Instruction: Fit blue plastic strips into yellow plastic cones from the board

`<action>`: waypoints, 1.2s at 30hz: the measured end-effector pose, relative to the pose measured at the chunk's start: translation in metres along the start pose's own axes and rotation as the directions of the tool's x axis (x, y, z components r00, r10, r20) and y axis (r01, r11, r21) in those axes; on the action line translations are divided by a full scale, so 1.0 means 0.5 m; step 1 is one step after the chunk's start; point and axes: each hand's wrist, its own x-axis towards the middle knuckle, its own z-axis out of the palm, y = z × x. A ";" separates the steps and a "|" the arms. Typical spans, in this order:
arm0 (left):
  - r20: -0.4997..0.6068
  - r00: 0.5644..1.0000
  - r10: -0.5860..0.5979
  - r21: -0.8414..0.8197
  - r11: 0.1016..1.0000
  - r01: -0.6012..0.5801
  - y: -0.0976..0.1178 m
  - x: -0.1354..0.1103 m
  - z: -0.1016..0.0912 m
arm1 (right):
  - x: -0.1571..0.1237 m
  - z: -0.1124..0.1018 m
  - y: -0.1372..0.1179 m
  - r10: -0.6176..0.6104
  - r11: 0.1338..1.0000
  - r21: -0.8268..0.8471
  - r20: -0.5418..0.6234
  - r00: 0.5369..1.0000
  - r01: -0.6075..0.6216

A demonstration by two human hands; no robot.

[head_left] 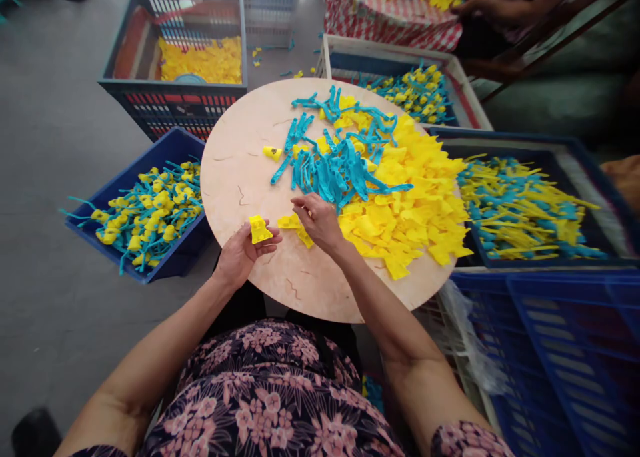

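My left hand holds a small yellow moulded plastic piece between thumb and fingers, just above the near left part of the round wooden table. My right hand hovers at the near edge of a heap of blue long-limbed plastic pieces. Its thumb and fingers are pinched together, and whatever may be between them is too small to make out. Under that hand lie loose yellow pieces. A yellow cup-like piece with a dark print lies apart on the left. Flat yellow pieces are heaped on the right.
A blue crate of joined blue-and-yellow pieces stands at left. Behind it is a dark crate with yellow pieces. More filled crates line the right side. Across from me, another person's hand is beside a checked-cloth table.
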 end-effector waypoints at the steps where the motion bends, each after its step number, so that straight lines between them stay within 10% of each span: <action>1: 0.000 0.999 0.037 0.058 0.998 -0.036 0.000 0.000 0.001 | 0.017 0.002 -0.006 0.000 1.000 -0.022 0.009 1.000 0.000; 14: 0.355 0.934 0.050 0.603 0.751 -0.269 -0.128 0.017 0.133 | 0.197 0.062 -0.027 0.032 0.898 -0.414 0.404 0.914 0.152; 21: 0.421 0.866 0.271 0.588 0.645 -0.488 -0.083 0.017 0.119 | 0.201 0.036 -0.029 -0.020 0.981 -0.176 0.304 0.953 0.077; 26: 0.171 0.835 0.522 0.719 0.514 -0.468 -0.039 0.039 0.036 | 0.121 -0.033 -0.024 -0.051 0.946 0.323 0.038 0.998 0.036; 30: 0.306 0.766 0.566 0.826 0.242 -0.509 -0.026 0.093 0.018 | -0.009 -0.086 -0.036 0.094 0.834 0.551 -0.096 0.991 -0.026; 36: 0.468 0.787 0.401 0.858 0.004 -0.513 -0.037 0.133 0.033 | -0.207 -0.077 -0.023 0.319 0.553 0.762 0.180 0.930 -0.337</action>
